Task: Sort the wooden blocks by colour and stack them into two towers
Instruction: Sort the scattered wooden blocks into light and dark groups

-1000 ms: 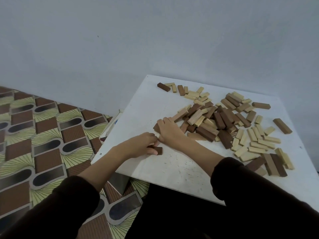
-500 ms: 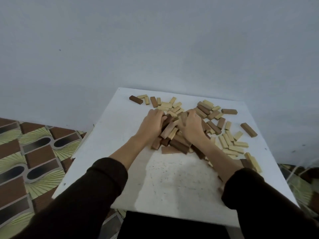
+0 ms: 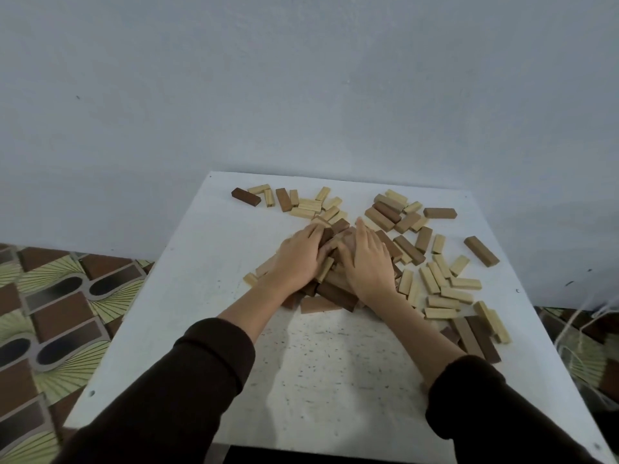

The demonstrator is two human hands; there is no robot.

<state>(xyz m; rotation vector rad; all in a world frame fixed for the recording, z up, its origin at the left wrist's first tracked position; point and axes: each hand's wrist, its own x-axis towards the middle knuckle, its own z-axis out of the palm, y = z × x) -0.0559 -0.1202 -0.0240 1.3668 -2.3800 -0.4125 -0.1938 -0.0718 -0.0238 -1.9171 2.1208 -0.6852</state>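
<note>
**Blocks unsorted, both hands on central heap**

Heap of wooden blocks (image 3: 335, 293): sits at centre of frame on white table (image 3: 318, 380), dark and light pieces mixed and overlapping; no tower anywhere.

Left hand (image 3: 298, 259): rests on left flank of heap, palm down, fingers bent over the blocks, tips hidden among them. Cannot tell whether gripping a piece or only pressing.

Right hand (image 3: 366, 259): lies flat on right flank of heap, fingers straight and together, holding nothing, pressing on top.

Scattered round heap, all flat on table:
- row of mostly light blocks (image 3: 304, 205) just above heap, ending upper left in one dark block (image 3: 246, 197);
- brown cluster (image 3: 388, 212) above right, with single brown block (image 3: 439, 213) just beside it;
- loose light blocks (image 3: 449, 293) right of centre;
- lone brown block (image 3: 481, 251) near right edge of table;
- dark blocks (image 3: 479, 336) lower right, touching the light ones.

Dark sleeves (image 3: 187, 396) pushed up both forearms. Patterned floor (image 3: 50, 313) at left of frame; plain wall (image 3: 301, 78) across upper half.
</note>
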